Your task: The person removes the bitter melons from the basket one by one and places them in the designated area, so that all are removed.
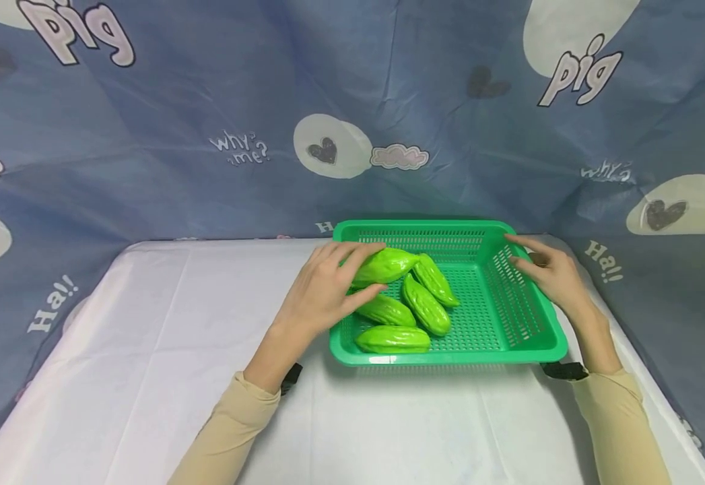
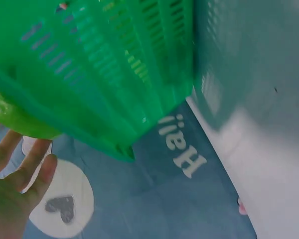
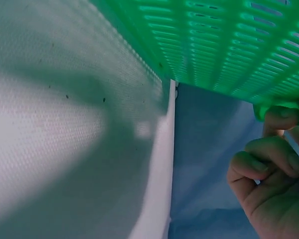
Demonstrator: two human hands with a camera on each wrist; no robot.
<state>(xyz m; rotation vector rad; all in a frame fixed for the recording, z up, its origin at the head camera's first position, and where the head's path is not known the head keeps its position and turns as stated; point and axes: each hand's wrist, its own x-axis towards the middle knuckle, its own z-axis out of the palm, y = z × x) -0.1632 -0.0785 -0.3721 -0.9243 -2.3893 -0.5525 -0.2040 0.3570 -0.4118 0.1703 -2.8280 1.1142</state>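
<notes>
Over basket [image 1: 479, 358]: glossy, ridged green gourd [image 1: 391, 264], left grip [image 1: 318, 286] clasping; right grip [image 1: 555, 279] pinching rim [image 1: 552, 325].

The left forearm [image 1: 227, 428], in a beige sleeve cuffed at the wrist, slants up from in front of the green plastic basket [image 1: 449, 359] to its left end. The left hand [image 1: 318, 286] lies over that end, back upward, its thumb [image 1: 364, 296] set apart from the fingers [image 1: 359, 256] in a pinching grip. The right forearm [image 1: 621, 424], likewise sleeved, angles inward beside the basket's right end. There the right hand [image 1: 555, 279] grips the rim, outer fingers [image 3: 276, 149] curled beneath it.
</notes>
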